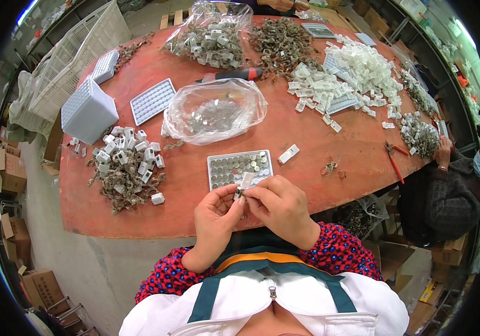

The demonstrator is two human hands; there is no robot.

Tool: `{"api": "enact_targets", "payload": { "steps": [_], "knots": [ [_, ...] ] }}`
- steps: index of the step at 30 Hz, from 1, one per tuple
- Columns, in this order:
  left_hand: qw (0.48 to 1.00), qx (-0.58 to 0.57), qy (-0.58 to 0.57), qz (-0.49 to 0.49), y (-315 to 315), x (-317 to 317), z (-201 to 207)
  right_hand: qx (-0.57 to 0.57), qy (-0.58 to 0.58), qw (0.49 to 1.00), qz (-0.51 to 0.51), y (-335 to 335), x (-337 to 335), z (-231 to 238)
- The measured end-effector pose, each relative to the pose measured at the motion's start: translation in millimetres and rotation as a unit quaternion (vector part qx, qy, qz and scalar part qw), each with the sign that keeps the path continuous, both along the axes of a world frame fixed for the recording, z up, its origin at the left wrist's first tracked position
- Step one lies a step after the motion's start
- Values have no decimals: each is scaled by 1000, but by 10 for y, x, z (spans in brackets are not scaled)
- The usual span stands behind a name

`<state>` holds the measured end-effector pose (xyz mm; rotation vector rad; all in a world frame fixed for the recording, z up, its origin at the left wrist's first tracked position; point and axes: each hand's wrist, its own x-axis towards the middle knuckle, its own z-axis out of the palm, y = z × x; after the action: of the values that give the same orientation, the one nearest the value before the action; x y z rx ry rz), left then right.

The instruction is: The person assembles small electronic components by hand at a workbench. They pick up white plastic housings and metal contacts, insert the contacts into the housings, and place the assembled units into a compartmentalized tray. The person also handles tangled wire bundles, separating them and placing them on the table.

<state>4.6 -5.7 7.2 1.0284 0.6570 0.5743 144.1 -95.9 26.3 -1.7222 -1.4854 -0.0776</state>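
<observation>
My left hand [213, 219] and my right hand [286, 208] meet at the near side of the table, both closed with fingertips pinched on one small white plastic housing [247, 179]. A small dark and metallic piece shows at its lower end, partly hidden by the fingers. Just beyond lies a pale tray [211, 178] with rows of small round metal pieces in its pockets. To its right rests a lone white housing [289, 153]. On the left is a heap of white box-shaped parts with brownish wires [127, 165].
Behind the tray sits a clear bag [215, 136] of small parts. Farther back are a red-and-black-handled tool [234, 74], a bag of wired parts [209, 47] and a large pile of white housings [371, 70]. Red-handled pliers [395, 162] lie right, near a seated person [453, 193]. Stacked trays [89, 115] stand left.
</observation>
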Motion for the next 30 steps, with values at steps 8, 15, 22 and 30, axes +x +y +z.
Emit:
{"api": "enact_targets", "payload": {
  "steps": [8, 15, 22, 30],
  "knots": [
    [999, -11, 42, -5, 48, -61, -24, -112, 276, 951, 88, -56, 84, -34],
    [998, -14, 64, 8, 59, -48, -15, -80, 62, 994, -39, 104, 341, -94],
    [997, -15, 71, 5, 48, -46, 13, -110, -48, 992, -48, 208, 504, -163],
    [999, -11, 28, 13, 22, 26, -40, -17, 68, 997, -13, 10, 70, 45]
  ]
}}
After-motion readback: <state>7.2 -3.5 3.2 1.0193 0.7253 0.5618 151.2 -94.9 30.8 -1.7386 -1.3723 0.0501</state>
